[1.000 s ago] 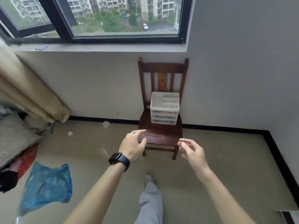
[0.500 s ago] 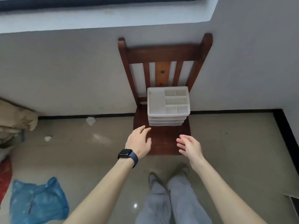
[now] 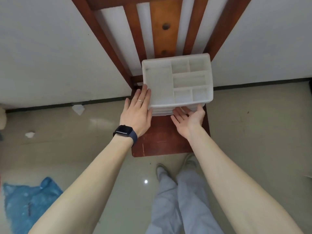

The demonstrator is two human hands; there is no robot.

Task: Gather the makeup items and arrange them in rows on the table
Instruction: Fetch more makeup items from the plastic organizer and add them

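White plastic forms the organizer (image 3: 159, 85), a stack of drawers topped by an open tray with several compartments. It stands at the back of the chair (image 3: 162, 142), against the backrest slats and on the rear half of the wooden seat. No makeup shows in the tray compartments, and the contents of the drawers cannot be seen from this angle.

Orientation: the organizer's long side runs across the seat, from side to side. The drawer fronts face the seat's front edge, toward the person.

Left hand (image 3: 136, 112): positioned at the seat's rear left corner. The fingers are straight and lie flat against the organizer's left wall. The hand grips nothing. A ring (image 3: 140, 100) sits on one finger and a dark watch (image 3: 124, 130) on the wrist.

Right hand (image 3: 187, 118): positioned above the middle of the seat, palm up, fingers loose. The fingertips meet the lower drawer fronts. No closed grip is visible.

Key relation: the organizer lies directly ahead of both hands, toward the backrest. Each hand is already in contact, the left on a side wall and the right on the front. The right wall is uncovered, so a two-sided lift would probably require the right hand to shift toward it.

Labels: no brand, label or writing is legible on the organizer, the chair or the watch face.
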